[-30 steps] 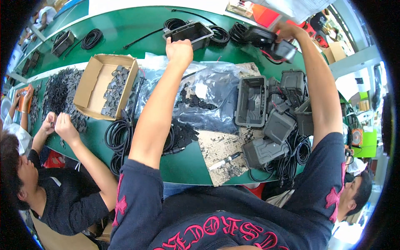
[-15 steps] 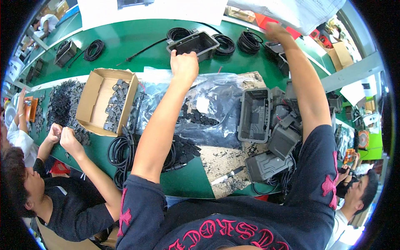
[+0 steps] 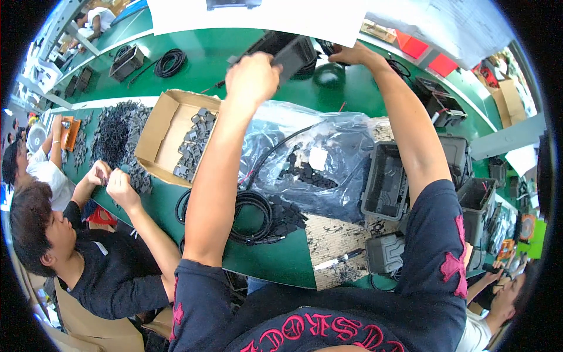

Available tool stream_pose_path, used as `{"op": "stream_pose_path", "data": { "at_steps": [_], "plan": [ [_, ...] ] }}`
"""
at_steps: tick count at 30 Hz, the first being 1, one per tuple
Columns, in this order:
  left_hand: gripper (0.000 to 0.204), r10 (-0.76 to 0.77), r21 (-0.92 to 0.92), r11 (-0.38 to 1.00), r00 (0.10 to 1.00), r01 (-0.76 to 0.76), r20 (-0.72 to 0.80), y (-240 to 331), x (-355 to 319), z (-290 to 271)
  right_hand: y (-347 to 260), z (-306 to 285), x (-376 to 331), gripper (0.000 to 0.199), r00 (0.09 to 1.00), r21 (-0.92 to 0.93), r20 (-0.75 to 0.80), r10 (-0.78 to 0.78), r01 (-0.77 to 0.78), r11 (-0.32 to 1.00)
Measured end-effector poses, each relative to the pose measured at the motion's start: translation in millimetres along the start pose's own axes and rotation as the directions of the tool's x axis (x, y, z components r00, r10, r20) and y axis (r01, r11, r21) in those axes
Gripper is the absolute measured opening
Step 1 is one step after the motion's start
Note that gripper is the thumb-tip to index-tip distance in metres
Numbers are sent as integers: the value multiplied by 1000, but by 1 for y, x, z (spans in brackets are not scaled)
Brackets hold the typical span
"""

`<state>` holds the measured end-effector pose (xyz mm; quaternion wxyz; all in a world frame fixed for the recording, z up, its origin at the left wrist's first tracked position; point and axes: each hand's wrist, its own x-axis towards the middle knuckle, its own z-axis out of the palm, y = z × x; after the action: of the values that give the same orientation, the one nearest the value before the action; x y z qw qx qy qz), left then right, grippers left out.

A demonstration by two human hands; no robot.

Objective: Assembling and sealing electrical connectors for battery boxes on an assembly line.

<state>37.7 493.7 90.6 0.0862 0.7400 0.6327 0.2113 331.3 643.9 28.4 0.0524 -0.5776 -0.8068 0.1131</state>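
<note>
Reaching far over the green table, both arms are stretched out toward its back edge. The left hand is closed around the near end of a dark plastic case, and it holds the case up, above the table surface. The right hand is at the other side of the case, beside a black cable coil — whether its fingers are closed on something I cannot tell, because the case hides them.

Compared with one second ago, the case is now lifted and tilted; then it was lying flat on the table under the left hand. The right hand was further to the right, on another black part, and now it has come in close to the case. So I judge that the picking up is finished and the two hands begin to work on the same case together.

Nearer to the body lie a clear bag with small black parts, a cardboard box with grey pieces, and open grey housings. At the left, another person's hands work at a heap of black parts.
</note>
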Motion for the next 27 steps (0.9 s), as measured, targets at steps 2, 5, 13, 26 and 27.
{"op": "stream_pose_path", "data": {
  "at_steps": [2, 5, 13, 26, 27],
  "plan": [
    [31, -11, 12, 1000, 997, 12, -72, -16, 18, -5, -25, 15, 14, 51, 997, -129, -67, -44, 35, 991],
    [34, -89, 127, 988, 995, 93, -42, -28, 34, -17, -64, 38, 14, 70, 971, -317, -105, -216, 173, 932],
    [33, 20, 358, 933, 986, 40, -163, -71, 76, -9, -74, 13, 5, 39, 977, -34, 114, -182, 187, 982],
    [30, -22, 302, 952, 997, 46, -79, -48, 48, -52, -341, -36, -253, 39, 897, -279, 111, -428, 441, 853],
    [35, 7, 360, 933, 998, 14, -55, -46, 44, -42, -349, -16, -265, 35, 897, -354, 19, -441, 418, 836]
  ]
}}
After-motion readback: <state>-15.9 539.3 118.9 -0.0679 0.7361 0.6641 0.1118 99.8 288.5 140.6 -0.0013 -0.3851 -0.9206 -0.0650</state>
